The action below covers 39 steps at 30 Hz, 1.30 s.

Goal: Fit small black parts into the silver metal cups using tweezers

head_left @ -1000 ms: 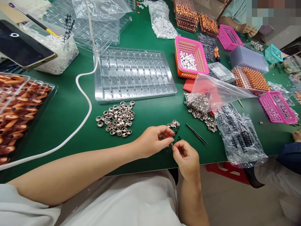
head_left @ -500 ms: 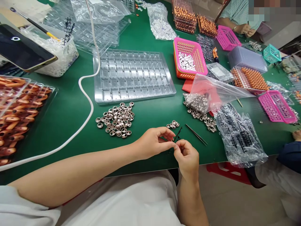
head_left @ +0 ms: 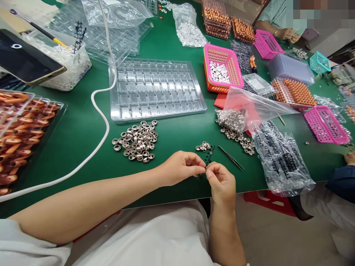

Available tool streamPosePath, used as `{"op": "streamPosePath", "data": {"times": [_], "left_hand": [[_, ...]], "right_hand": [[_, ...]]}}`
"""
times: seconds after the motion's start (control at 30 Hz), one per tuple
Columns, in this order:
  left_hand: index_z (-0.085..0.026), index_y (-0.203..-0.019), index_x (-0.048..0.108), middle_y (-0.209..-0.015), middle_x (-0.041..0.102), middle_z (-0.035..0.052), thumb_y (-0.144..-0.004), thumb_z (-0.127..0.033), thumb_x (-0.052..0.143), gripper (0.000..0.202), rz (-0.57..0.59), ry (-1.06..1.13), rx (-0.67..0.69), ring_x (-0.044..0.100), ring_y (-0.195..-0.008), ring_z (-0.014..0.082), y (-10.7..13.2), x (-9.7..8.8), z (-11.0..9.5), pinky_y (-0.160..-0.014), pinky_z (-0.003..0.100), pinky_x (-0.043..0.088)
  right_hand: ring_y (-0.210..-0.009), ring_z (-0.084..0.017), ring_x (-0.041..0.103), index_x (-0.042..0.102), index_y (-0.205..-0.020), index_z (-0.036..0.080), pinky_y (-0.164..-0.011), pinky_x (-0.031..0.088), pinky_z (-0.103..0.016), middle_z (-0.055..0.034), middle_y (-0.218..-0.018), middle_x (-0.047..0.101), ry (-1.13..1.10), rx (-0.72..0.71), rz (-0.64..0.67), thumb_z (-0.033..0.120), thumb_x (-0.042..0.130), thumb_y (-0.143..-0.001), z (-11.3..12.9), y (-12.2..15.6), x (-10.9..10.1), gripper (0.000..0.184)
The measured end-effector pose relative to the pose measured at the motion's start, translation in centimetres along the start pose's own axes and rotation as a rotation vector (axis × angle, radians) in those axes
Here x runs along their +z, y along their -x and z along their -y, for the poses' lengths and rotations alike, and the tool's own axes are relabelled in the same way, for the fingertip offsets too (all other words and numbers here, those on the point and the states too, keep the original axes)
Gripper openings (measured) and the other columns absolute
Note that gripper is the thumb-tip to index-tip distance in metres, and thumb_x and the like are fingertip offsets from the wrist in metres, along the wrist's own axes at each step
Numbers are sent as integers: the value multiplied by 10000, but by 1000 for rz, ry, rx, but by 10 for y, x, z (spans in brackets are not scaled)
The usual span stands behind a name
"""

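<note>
A thin black plastic sprue [head_left: 210, 154] with small side parts stands tilted between my hands, just above the table's front edge. My left hand [head_left: 181, 168] is closed, thumb and fingertips pinching the strip from the left. Against it from the right, my right hand [head_left: 222, 181] pinches the same strip near its middle. Any small piece between those fingertips is hidden. Just beyond the strip lies a small cluster of silver oval rings [head_left: 203, 146]. A pair of metal tweezers [head_left: 231, 158] rests to the right of it.
A larger pile of rings [head_left: 138, 142] lies left, below a clear compartment tray [head_left: 158, 90]. A white cable [head_left: 95, 101] crosses the left side. Right are a pink basket [head_left: 223, 66], a ring bag [head_left: 231, 119] and a bag of black sprues [head_left: 283, 162]. Other people sit rightward.
The black sprue has turned, so more of its side parts show. My right hand has shifted slightly; my left fingers have closed in nearer the strip. The view moved a little.
</note>
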<state>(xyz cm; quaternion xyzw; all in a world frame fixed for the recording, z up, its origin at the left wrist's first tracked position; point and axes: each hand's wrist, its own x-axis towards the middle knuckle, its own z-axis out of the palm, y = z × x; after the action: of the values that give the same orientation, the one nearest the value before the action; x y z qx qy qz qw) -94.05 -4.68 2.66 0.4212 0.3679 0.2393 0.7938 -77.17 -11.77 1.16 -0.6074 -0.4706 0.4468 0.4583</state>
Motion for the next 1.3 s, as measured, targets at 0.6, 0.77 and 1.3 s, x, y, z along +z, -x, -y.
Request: {"op": "streamPosePath", "data": {"times": [0.6, 0.77, 1.3], "left_hand": [[-163, -847, 687, -722, 711, 3, -771, -297, 755, 169, -176, -150, 12, 700, -664, 159, -2, -3, 3, -691, 281, 594], [-171, -866, 688, -755, 726, 23, -795, -304, 703, 151, -182, -256, 81, 717, -709, 187, -3, -3, 8, -705, 300, 609], [-165, -879, 719, -839, 750, 38, -794, -297, 660, 168, -124, -357, 172, 693, -773, 178, 1, 1, 3, -701, 255, 557]], "right_hand": [[-570, -112, 481, 598, -804, 219, -566, 396, -261, 10, -729, 607, 784, -406, -13, 194, 555, -933, -9, -4, -11, 138], [-625, -118, 536, 631, -902, 215, -609, 459, -252, 0, -781, 618, 684, -378, -37, 164, 518, -932, -5, 0, -11, 128], [-578, -98, 505, 617, -781, 191, -517, 424, -197, 22, -687, 556, 229, -27, -61, 283, 589, -881, 1, -3, 3, 138]]}}
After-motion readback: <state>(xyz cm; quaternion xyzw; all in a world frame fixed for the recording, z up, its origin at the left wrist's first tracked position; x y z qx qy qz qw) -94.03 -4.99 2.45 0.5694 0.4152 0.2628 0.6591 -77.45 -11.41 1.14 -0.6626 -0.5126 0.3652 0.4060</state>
